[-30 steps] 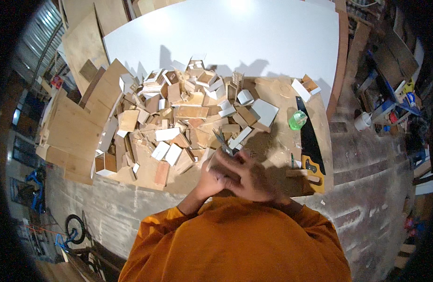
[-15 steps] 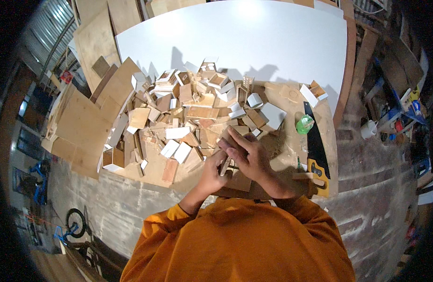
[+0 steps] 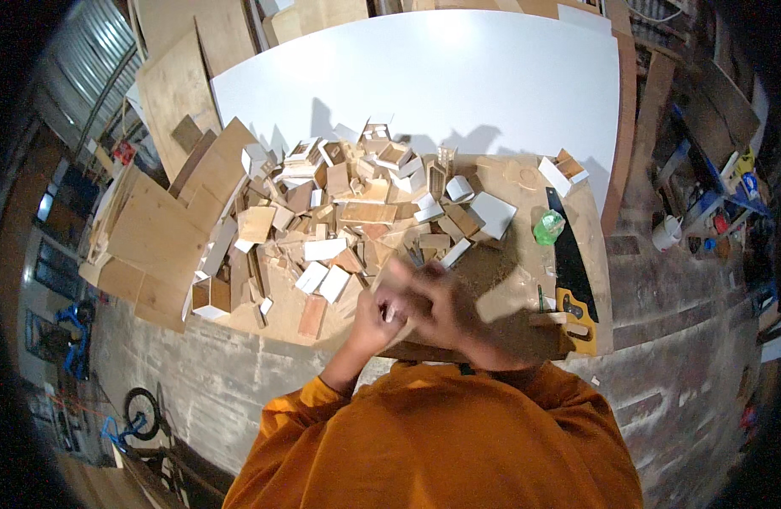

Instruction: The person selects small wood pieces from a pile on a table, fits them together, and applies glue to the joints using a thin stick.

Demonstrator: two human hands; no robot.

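Observation:
In front of my chest, at the near edge of the work table, my two hands are close together. My left hand (image 3: pixel 372 324) is closed around a small piece of wood, and only its pale end shows between the fingers. Over it is my right hand (image 3: pixel 437 307), smeared by motion, its fingers bent around what was a small brown block a moment earlier; the block itself is hardly visible now. Just beyond the hands lies a heap of wood offcuts (image 3: pixel 368 214), some bare and some white-faced, with little box-like pieces among them.
At the right of the table lies a handsaw (image 3: pixel 575 293) with a yellow handle, beside a green translucent container (image 3: pixel 548 227). A large white panel (image 3: pixel 458 76) spans the far side. Plywood sheets (image 3: pixel 153 229) lean at the left. A small bicycle wheel (image 3: pixel 142 414) stands on the floor.
My right hand has shifted slightly nearer to me and blurred over the left. The brown block, plain before, is now mostly lost in the blur. My left hand has hardly moved.

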